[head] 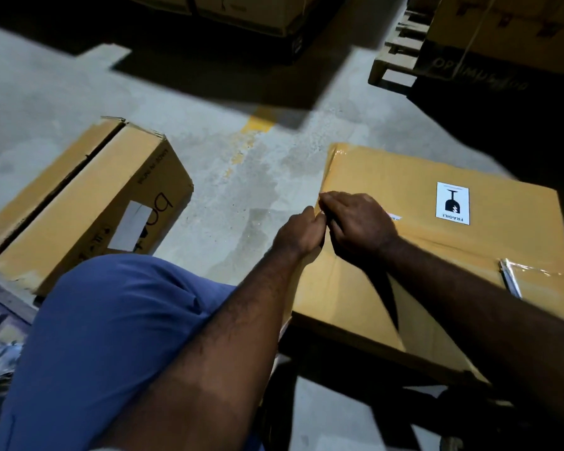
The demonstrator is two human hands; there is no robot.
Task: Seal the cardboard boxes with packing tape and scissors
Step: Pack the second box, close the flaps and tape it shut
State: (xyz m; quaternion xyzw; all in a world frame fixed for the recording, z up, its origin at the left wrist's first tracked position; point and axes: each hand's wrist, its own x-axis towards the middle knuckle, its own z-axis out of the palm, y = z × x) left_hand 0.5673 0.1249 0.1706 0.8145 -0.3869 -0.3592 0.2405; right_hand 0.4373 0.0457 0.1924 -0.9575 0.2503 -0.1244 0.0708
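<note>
Left hand [302, 234] is pinching the left edge of the flat tan cardboard box [404, 190], fingers curled; right hand [360, 222] is pressing bent fingers beside it, grip unclear

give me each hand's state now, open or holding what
Left hand: fingers curled at the box edge; whether it pinches anything cannot be told.
Right hand: rests on the box top, fingertips bent at that edge; grip unclear.
</note>
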